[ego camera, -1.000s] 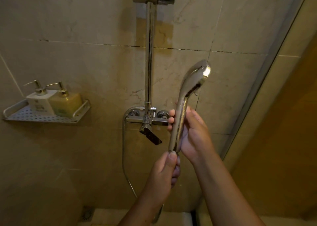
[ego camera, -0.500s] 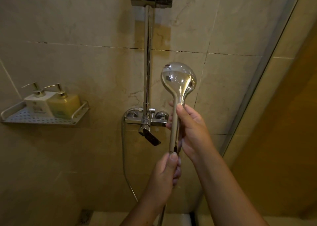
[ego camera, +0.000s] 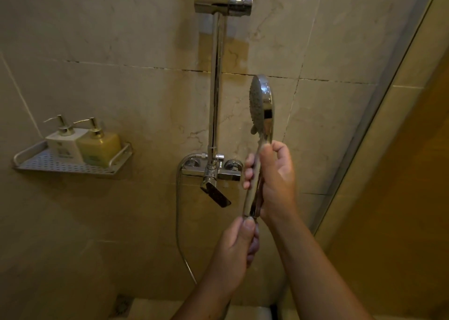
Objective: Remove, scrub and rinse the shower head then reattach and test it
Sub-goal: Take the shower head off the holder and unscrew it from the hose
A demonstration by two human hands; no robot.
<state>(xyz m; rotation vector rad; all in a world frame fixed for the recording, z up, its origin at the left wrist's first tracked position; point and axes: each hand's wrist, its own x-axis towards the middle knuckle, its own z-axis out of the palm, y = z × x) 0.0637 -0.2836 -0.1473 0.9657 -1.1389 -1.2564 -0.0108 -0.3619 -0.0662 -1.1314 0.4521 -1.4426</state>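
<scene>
Found 1 perforated metal shelf (ego camera: pixel 48 165) fixed to the tiled wall (ego camera: pixel 97 88) at left, with a raised rail along its edge. Carries 2 square pump bottles, upright, side by side and touching: white bottle (ego camera: pixel 64 144) left, yellow bottle (ego camera: pixel 99 147) right.

My right hand (ego camera: pixel 277 181) grips the shower head (ego camera: pixel 263 105) upright, face pointing left; my left hand (ego camera: pixel 233 251) pinches its base.
</scene>
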